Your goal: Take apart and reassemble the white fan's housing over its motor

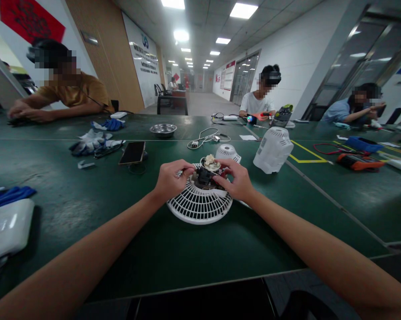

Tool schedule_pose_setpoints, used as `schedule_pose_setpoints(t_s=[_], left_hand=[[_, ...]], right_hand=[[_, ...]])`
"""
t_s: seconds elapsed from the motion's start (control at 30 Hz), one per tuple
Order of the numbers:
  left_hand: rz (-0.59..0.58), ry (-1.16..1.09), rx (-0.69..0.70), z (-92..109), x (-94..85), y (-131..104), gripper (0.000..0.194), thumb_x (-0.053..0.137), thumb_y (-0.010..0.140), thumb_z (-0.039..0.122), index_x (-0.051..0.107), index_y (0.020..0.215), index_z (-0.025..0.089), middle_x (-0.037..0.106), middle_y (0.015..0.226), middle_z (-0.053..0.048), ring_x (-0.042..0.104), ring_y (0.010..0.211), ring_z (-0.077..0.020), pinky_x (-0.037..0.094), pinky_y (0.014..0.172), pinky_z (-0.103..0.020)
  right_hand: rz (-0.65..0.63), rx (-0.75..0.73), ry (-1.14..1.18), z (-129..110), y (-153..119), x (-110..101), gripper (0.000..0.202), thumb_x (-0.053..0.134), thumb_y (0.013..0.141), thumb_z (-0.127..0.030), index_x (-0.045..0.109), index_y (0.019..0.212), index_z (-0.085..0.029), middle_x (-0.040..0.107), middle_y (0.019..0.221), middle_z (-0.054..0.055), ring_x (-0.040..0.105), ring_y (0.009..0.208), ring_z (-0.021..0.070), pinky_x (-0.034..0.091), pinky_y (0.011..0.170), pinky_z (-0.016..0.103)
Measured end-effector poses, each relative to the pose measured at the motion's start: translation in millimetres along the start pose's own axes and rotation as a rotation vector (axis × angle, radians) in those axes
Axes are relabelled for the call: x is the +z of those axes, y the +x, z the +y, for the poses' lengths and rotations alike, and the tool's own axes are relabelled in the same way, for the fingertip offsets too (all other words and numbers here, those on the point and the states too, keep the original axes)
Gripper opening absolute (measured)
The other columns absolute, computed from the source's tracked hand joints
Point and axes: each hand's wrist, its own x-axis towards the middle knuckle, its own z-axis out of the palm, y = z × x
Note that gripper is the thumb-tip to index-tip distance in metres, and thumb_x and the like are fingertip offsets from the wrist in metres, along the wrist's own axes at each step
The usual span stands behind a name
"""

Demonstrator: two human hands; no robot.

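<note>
A round white fan grille (200,209) lies on the green table in front of me. On top of it sits a dark fan motor (205,177) with a cream-coloured part (211,162) above it. My left hand (173,178) is closed in a pinch at the motor's left side; whatever is between its fingertips is too small to make out. My right hand (236,178) grips the motor's right side with thumb and fingers. Just behind the motor is a small white vented cover (228,152). A larger white housing (273,150) stands upright to the right.
A phone (133,153) on a stand, gloves (93,143) and a metal bowl (163,130) are at the left and back. A white cable (208,138) lies behind the grille. An orange multimeter (359,162) is far right, a white appliance (10,226) far left. Several people sit around the table.
</note>
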Motion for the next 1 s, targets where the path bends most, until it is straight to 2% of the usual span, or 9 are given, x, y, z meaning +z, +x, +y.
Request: schedule_pose_setpoints(t_s=[0.3,0.57,0.87,1.0], left_hand=[[0.026,-0.032,0.02,0.5,-1.4,1.5,0.012,0.067,0.088,0.013,0.077,0.091,0.019,0.08,0.086,-0.005,0.075,0.076,-0.0181,0.059,0.071,-0.029],[0.029,0.018,0.186,-7.3,-3.4,1.0,0.014,0.064,0.093,0.014,0.075,0.097,0.02,0.08,0.093,-0.005,0.076,0.085,-0.0177,0.062,0.079,-0.032],[-0.081,0.033,0.12,-5.2,-7.6,4.1,0.015,0.064,0.093,0.021,0.071,0.106,0.018,0.077,0.099,-0.008,0.073,0.091,-0.0214,0.059,0.083,-0.035],[-0.072,0.013,0.1,-4.1,-7.5,4.1,0.011,0.061,0.095,0.021,0.071,0.098,0.017,0.077,0.093,-0.007,0.072,0.085,-0.0203,0.058,0.079,-0.034]], right_hand=[[0.012,0.022,0.03,-1.0,0.2,0.2,0.041,0.072,0.091,-0.039,0.063,0.129,-0.025,0.07,0.115,0.008,0.068,0.094,0.0211,0.064,0.076,0.038],[0.012,0.045,0.033,-0.2,-0.8,-0.2,0.042,0.072,0.091,-0.04,0.062,0.129,-0.026,0.069,0.116,0.008,0.067,0.088,0.0203,0.063,0.076,0.039],[0.001,0.004,0.05,-3.4,0.7,-4.2,0.046,0.073,0.089,-0.039,0.061,0.132,-0.026,0.069,0.121,0.009,0.068,0.098,0.0232,0.062,0.077,0.038],[0.033,-0.004,0.051,-5.6,2.3,-10.2,0.033,0.065,0.094,-0.036,0.065,0.125,-0.024,0.072,0.111,0.008,0.068,0.09,0.0206,0.06,0.077,0.037]])
